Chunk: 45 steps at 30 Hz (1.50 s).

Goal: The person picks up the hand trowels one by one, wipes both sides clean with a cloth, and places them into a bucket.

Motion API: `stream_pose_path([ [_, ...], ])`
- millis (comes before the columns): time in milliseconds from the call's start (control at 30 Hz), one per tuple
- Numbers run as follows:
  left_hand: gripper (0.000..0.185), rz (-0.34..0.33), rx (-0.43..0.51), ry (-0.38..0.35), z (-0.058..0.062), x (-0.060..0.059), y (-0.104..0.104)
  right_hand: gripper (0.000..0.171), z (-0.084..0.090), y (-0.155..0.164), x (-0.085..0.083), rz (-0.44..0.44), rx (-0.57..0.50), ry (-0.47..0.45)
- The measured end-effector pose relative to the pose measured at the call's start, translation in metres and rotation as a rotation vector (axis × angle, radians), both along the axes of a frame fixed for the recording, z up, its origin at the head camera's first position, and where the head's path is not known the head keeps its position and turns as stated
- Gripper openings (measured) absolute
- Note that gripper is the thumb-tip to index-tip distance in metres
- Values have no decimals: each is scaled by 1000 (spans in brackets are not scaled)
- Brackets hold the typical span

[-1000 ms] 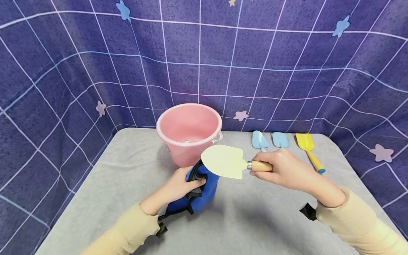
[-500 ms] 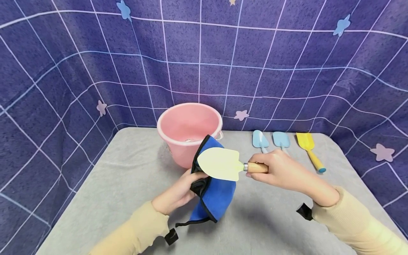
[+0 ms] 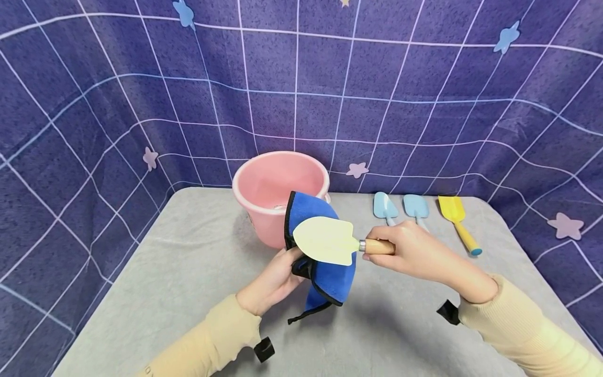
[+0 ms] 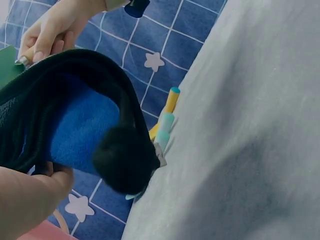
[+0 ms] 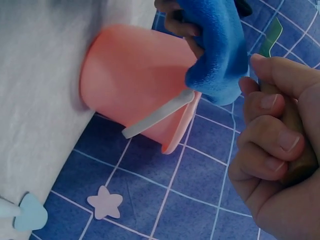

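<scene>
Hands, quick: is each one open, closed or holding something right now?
Left hand: holding the blue cloth.
Right hand: holding the trowel by its wooden handle.

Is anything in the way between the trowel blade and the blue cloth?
Nothing visible. The right hand grips the trowel, the left hand holds the blue cloth, and the right wrist view shows only a gap between blade and cloth.

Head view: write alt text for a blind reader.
A person's right hand holds a cream trowel before a blue cloth gripped by the left hand. Behind are a pink bucket, two pale-blue shovels and a yellow shovel.
</scene>
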<state>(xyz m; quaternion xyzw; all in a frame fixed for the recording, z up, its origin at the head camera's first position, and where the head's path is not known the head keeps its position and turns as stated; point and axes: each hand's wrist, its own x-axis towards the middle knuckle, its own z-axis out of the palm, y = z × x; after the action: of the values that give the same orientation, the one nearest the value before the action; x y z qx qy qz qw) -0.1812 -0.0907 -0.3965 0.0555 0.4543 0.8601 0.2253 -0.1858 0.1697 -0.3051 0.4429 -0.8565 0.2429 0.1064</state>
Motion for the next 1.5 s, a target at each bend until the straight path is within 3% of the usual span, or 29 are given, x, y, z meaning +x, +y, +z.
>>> stream_pose_path([
  [267,14,-31,73,-24,4,3,0,19,-6,4,-3,-53,38,12],
  [533,18,-111,166,-63,4,4,1,20,-13,5,-5,-70,85,10],
  [767,21,-102,138,-85,5,4,0,26,-15,6,-4,-67,134,-18],
  [1033,20,-112,114,-72,6,4,-4,31,-17,9,-3,-98,183,64],
  [1233,15,-70,96,-128,10,5,-12,34,-19,15,-4,-95,182,112],
  [1500,24,-47,82,-165,15,7,-26,36,-18,17,-3,-105,180,145],
])
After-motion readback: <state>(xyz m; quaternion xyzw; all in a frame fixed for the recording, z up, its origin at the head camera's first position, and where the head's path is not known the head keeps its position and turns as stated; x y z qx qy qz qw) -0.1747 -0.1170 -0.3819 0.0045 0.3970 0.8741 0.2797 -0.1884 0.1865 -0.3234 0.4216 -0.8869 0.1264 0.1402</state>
